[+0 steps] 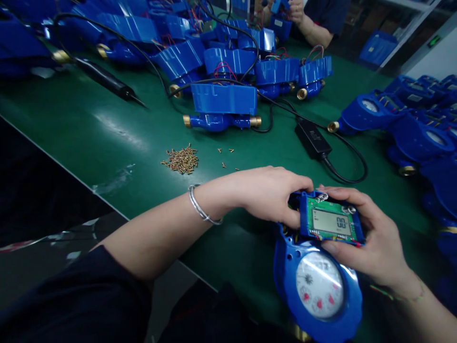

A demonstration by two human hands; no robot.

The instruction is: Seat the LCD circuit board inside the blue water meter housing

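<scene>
Head view: hold display module (332,223) level, clamped in right hand (374,233); can't tell left hand (267,193) grip; avoid pinching wires (337,238) against meter (320,286).

The green display board (332,222), reading "00", overlaps the blue meter (319,288).

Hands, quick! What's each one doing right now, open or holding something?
Left hand: curled at the edge of the display module; whether it grips can't be told.
Right hand: closed, holding the display module.
</scene>
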